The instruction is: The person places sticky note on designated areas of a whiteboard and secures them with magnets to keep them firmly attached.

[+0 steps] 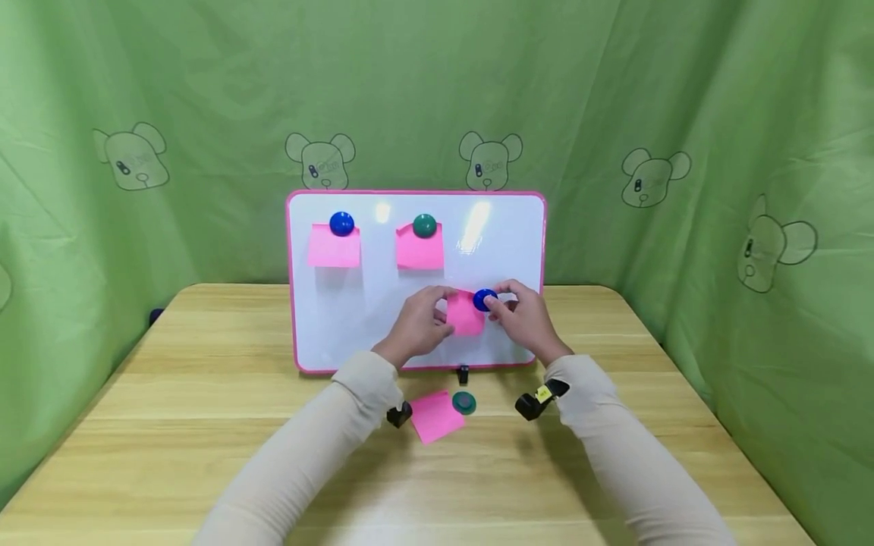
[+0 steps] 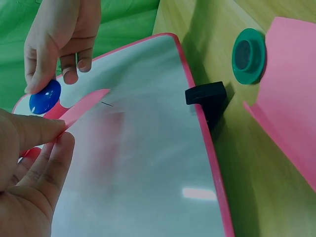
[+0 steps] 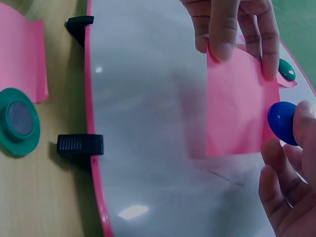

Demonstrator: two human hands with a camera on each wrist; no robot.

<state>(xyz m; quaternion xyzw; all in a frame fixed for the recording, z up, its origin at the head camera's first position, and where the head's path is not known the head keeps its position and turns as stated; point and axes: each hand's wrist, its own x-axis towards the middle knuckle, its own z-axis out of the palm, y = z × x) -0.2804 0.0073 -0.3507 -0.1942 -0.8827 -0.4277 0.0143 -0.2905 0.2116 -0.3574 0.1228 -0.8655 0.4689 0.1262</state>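
My left hand (image 1: 419, 322) pinches a pink sticky note (image 3: 237, 106) by its left edge, close over the lower right of the whiteboard (image 1: 369, 318). A reddish shadow of the note falls on the board beneath it. Between thumb and fingers, my right hand (image 1: 529, 317) holds a round blue magnet (image 3: 283, 122) at the note's upper right corner. In the left wrist view the note (image 2: 81, 107) bends away from the board, with the blue magnet (image 2: 45, 97) just beyond it.
A blue magnet (image 1: 341, 224) and a green magnet (image 1: 425, 225) hold two pink notes along the board's top. On the wooden table (image 1: 225, 364) lie another pink note (image 1: 435, 417) and an upturned green magnet (image 1: 464, 403). Black clips (image 3: 80, 144) grip the board's bottom edge.
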